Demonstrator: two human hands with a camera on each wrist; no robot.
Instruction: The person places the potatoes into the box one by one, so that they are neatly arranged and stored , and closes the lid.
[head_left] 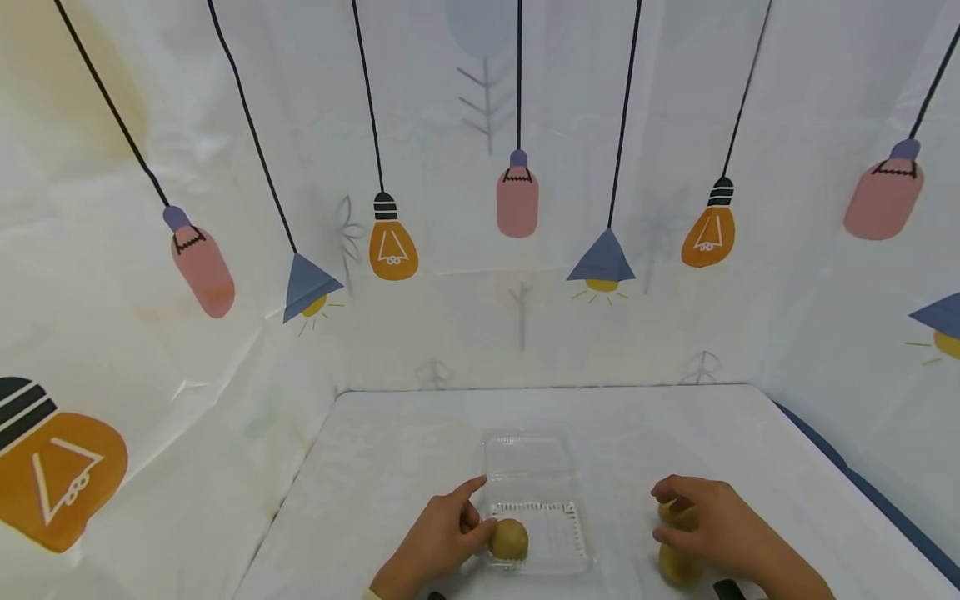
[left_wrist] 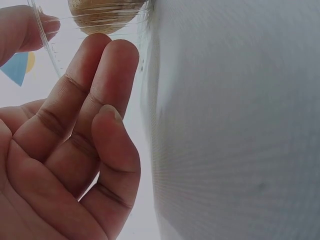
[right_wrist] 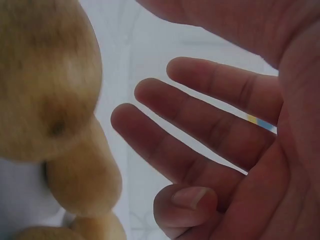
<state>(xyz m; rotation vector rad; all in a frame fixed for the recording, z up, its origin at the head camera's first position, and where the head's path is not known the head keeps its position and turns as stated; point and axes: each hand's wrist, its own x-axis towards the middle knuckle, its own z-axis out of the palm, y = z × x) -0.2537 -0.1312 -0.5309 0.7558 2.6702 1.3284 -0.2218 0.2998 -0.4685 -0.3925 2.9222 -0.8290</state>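
Observation:
A clear plastic clamshell container (head_left: 551, 546) lies with its lid folded back on the table. One round, yellow-brown fruit (head_left: 509, 540) sits in its left part. My left hand (head_left: 442, 533) holds the container's left wall, thumb over the rim near the fruit, index finger pointing toward the lid hinge. In the left wrist view, the middle and ring fingers (left_wrist: 112, 75) are at the outside of the plastic, just under the fruit. My right hand (head_left: 716, 521) hovers over similar fruits (head_left: 678, 568) to the right, its fingers spread and apart from them in the right wrist view.
Several fruits (right_wrist: 85, 175) stand close together beside the right hand. The lid (head_left: 527, 454) spreads toward the back of the white table (head_left: 405, 442). A white sheet printed with hanging lamps (head_left: 450, 333) encloses the back and sides. A small black object (head_left: 727, 590) shows below the right hand.

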